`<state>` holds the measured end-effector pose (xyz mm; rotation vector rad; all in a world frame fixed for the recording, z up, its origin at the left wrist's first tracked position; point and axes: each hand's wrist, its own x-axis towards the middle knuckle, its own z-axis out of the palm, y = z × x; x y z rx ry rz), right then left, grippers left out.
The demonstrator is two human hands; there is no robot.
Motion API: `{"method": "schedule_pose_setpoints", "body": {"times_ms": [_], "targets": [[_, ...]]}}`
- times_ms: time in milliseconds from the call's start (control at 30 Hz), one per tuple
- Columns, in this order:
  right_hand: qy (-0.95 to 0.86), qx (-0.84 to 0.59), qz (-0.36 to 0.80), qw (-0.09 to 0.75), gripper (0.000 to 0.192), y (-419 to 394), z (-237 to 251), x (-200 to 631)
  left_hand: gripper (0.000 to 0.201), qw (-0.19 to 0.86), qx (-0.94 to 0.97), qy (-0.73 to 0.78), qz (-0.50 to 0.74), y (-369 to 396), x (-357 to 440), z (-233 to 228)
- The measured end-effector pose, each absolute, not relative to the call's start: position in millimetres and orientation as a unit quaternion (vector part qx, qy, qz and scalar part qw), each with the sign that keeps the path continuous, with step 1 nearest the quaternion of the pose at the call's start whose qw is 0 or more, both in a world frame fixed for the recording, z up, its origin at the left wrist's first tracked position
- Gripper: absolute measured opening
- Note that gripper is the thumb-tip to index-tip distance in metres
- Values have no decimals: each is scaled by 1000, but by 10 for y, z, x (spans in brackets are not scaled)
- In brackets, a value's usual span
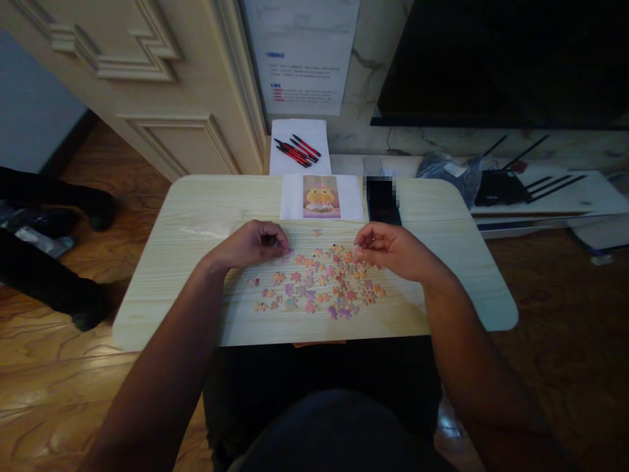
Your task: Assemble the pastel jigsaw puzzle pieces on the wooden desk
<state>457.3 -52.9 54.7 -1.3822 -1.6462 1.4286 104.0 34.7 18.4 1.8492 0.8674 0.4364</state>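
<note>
Dark clothing [334,426] fills the view below the near edge of the table [167,275]. Jigsaw pieces [339,290] scatter from its middle toward that edge, partly screened by the right hand [396,248]. This and the left hand [248,244] curl, fingertips nearly meeting; whether either pinches one I cannot tell. A printed sheet [322,198] and half-pixelated phone [383,206] line the far edge.

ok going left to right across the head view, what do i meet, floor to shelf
Another person's legs → left hand → picture → right hand → router
</note>
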Motion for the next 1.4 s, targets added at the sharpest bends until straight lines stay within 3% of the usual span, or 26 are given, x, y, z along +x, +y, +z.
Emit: {"method": "schedule_pose_setpoints", "body": {"times_ms": [267, 633, 833, 1400], "targets": [[-568, -495, 590, 291, 33, -323, 513, 4336, 20, 502, 736, 377, 254, 336, 1100, 120], [-578, -540, 540, 288, 23, -91, 345, 4271, 12, 410, 760, 347, 365, 192, 1374, 125], [-613, -537, 507, 282, 7, 58, 315, 4226, 9, 338, 809, 332, 349, 201, 1444, 34], [-672, -548, 431, 251, 5, 85, 195, 4092, 31, 214, 876, 301, 309, 298, 1519, -146]]}}
